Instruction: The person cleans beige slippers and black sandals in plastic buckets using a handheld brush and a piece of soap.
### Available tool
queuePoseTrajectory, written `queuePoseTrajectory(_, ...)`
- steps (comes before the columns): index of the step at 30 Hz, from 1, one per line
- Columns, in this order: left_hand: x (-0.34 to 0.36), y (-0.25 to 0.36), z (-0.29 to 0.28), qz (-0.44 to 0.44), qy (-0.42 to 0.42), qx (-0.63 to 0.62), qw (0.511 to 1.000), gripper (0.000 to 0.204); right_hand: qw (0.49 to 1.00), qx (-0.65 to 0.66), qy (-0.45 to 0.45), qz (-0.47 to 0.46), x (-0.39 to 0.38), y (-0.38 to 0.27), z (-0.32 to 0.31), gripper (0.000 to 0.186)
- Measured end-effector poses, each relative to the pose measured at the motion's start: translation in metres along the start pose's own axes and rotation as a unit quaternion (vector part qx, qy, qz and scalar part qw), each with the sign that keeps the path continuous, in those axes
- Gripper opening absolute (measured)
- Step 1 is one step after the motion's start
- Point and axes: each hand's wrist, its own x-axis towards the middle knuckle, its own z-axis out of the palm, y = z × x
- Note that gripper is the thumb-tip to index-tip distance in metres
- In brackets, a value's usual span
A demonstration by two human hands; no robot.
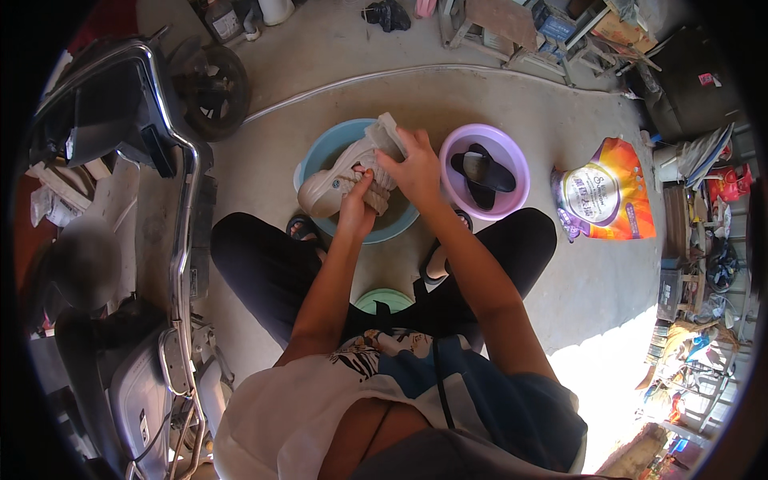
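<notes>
A beige shoe [324, 194] with a thick, ridged sole is held tilted over a blue basin [400, 229] on the floor between my feet. My left hand [357, 210] is closed around the shoe's near side, thumb on top. At the shoe's far end, my right hand [418, 170] pinches a pale, block-shaped thing [390, 134]; whether it is a brush or part of the shoe I cannot tell. Water in the basin looks murky, and the shoe hides much of it. To the right, a purple basin [522, 188] holds dark slippers [490, 176].
An orange and white bag [620, 188] stands right of the purple basin. A scooter-like vehicle with a chrome rail [180, 264] lines the left side. Beyond the basins a hose [336, 86] crosses the floor. Between my legs is a green round seat or basin [384, 300]. Cluttered shelves [704, 280] fill the right.
</notes>
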Motion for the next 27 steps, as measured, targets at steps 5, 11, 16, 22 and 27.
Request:
queuePoseTrajectory(5, -0.002, -0.006, 0.006, 0.0, 0.004, 0.022, 1.0, 0.035, 0.992, 0.068, -0.014, 0.105, 0.012, 0.053, 0.014, 0.054)
queuePoseTrajectory(11, -0.002, -0.004, 0.009, -0.01, -0.022, -0.019, 1.0, 0.043, 0.995, 0.042, 0.048, 0.072, -0.003, 0.051, 0.031, 0.053)
queuePoseTrajectory(16, -0.004, 0.013, 0.024, -0.063, -0.074, -0.083, 0.992, 0.061, 0.994, 0.027, 0.036, 0.095, -0.011, 0.026, 0.012, 0.054)
queuePoseTrajectory(22, 0.012, 0.019, 0.031, -0.045, -0.045, -0.059, 0.996, 0.068, 0.996, 0.028, -0.079, -0.016, -0.032, 0.002, -0.007, 0.055)
queuePoseTrajectory(27, 0.021, 0.004, 0.004, -0.073, -0.037, -0.092, 0.992, 0.061, 0.995, -0.051, -0.08, 0.011, -0.048, 0.02, 0.022, 0.058)
